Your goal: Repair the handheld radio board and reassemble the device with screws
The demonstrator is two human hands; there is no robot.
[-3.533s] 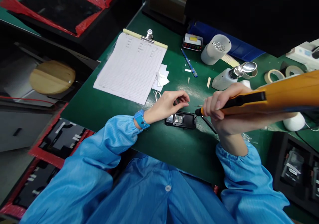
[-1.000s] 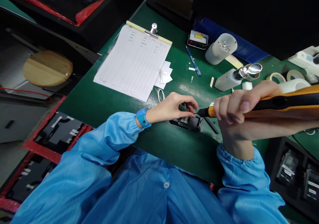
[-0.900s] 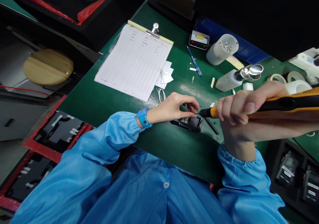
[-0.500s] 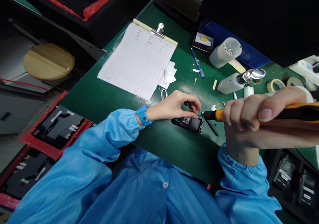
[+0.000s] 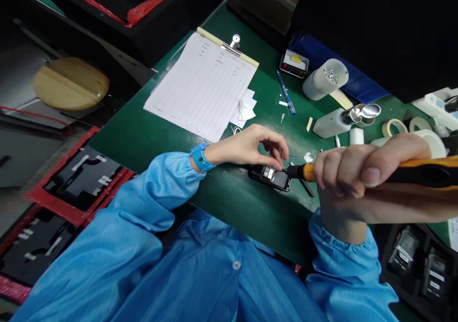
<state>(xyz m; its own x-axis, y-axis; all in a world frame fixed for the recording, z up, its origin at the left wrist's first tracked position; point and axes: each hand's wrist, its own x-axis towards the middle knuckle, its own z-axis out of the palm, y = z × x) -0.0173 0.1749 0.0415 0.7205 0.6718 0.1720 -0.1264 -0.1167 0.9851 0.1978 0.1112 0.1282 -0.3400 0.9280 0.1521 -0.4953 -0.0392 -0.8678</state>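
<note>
A small black phone (image 5: 271, 178) lies open-backed on the green mat (image 5: 229, 207). My left hand (image 5: 250, 146) arches over its far edge, thumb and forefinger pinched together at the phone's upper right corner. What they pinch is too small to make out. My right hand (image 5: 358, 179) is wrapped round an orange and black electric screwdriver (image 5: 411, 171). Its black tip points left and meets the pinched fingers at the phone's corner. A blue strap (image 5: 199, 157) circles my left wrist.
A clipboard (image 5: 207, 86) with a form lies at the back left. Behind the phone are a blue pen (image 5: 285, 93), a white cup of screws (image 5: 325, 78), a white bottle with a metal top (image 5: 339, 120) and tape rolls (image 5: 393, 126). Black trays of phones (image 5: 415, 260) sit at right.
The screwdriver tip has come left and down to the phone's corner. My left hand stays pinched at that corner. The view has shifted slightly.
</note>
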